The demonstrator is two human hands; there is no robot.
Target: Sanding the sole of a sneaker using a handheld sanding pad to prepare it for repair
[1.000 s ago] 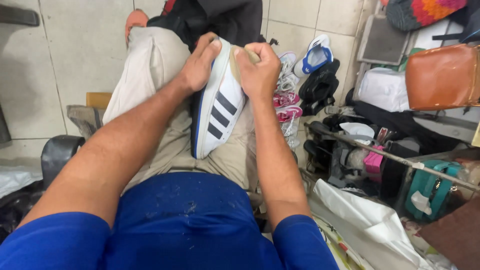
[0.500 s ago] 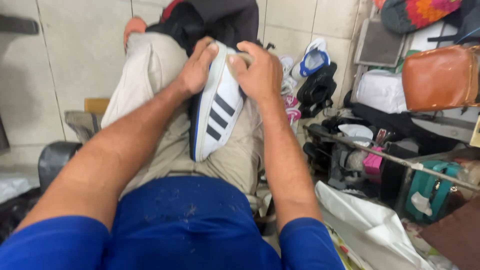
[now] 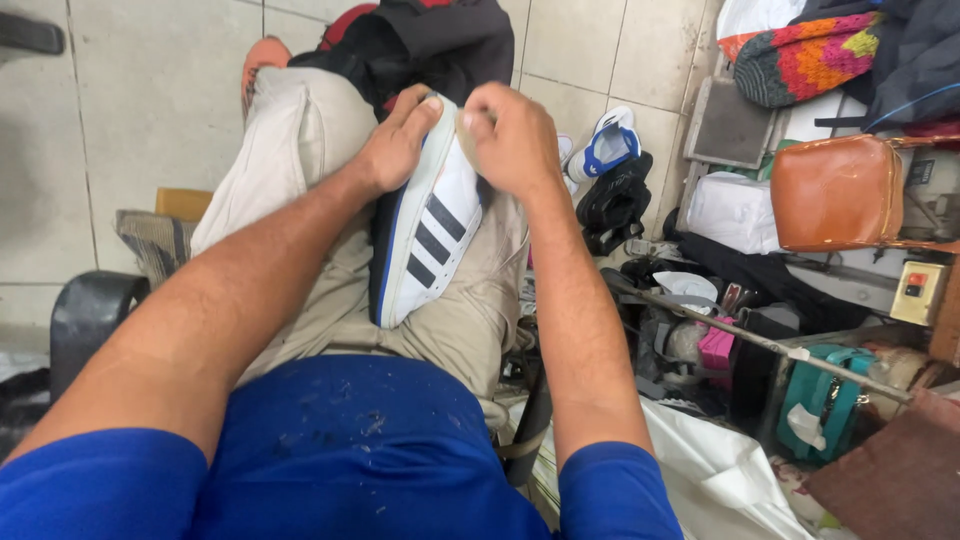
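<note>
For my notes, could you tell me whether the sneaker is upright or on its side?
On its side: the white sneaker lies across the lap, striped side up, both hands at its far end.

White sneaker [image 3: 430, 235], dark stripes, blue-edged

Smooth white leather-like sneaker [image 3: 432, 225], matt beige cloth trousers [image 3: 300, 150], glossy tan leather bag [image 3: 838, 193], glazed floor tiles [image 3: 140, 90]

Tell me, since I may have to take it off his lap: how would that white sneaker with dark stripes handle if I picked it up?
The white sneaker probably feels light for its size and fairly stiff along the sole, since it keeps its shape lying across the thigh. Its smooth upper may be a bit slippery. It seems unlikely to roll, yet the left hand and right hand both steady it, so it might slide off.
</note>
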